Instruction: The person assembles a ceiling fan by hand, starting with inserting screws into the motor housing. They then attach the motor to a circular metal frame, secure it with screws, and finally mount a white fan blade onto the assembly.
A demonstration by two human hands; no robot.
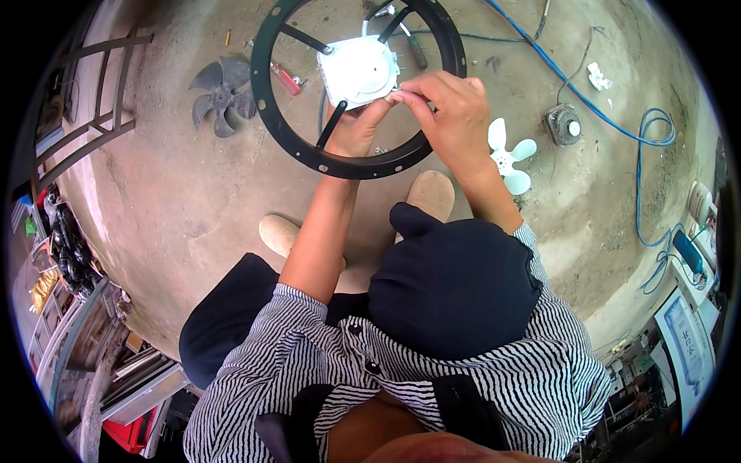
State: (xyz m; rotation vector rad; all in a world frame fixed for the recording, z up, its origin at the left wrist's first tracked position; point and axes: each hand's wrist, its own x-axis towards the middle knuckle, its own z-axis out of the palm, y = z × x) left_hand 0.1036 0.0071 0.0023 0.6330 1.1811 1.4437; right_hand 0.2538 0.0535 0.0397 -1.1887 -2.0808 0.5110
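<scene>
A white motor housing (359, 68) sits at the centre of a black metal ring frame (268, 108), joined to it by dark spokes. My left hand (353, 133) is closed on the housing from below, thumb at its near edge; the ring passes over that wrist, and most of the fingers are hidden. At the housing's near right corner my right hand (454, 116) pinches with thumb and forefinger. What lies between those fingertips is too small to name. Both hands hold the assembly above the floor, in front of my shoes (429, 194).
On the floor lie a dark fan blade (221, 97), a red-handled tool (286, 79), a dark-handled screwdriver (417, 51), a pale fan blade (508, 158) and a small grey motor (563, 125). A blue cable (575, 87) runs along the right. A metal rack (96, 123) stands left.
</scene>
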